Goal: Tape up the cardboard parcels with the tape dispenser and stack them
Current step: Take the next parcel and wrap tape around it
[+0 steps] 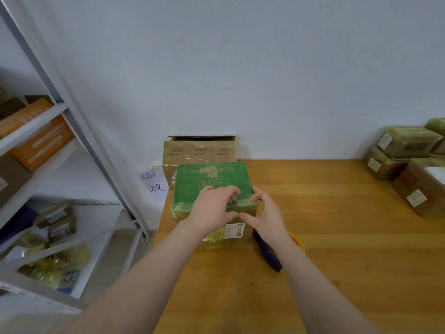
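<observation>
A cardboard parcel with a green top [212,182] and a shipping label on its front stands at the left end of the wooden table [337,213]. My left hand [214,210] lies over its near top edge, fingers curled on the green face and thumb on the front. My right hand [265,213] grips the near right corner, fingers on top and thumb against the front. The tape dispenser [272,254], dark blue with an orange and yellow roll, lies on the table just right of the parcel, partly hidden under my right forearm.
A larger taped brown box [199,150] stands behind the green parcel against the wall. Several taped parcels [409,160] are stacked at the table's far right. A metal shelf rack [60,165] with boxes and bags stands to the left. A paper note [154,182] hangs beside the box.
</observation>
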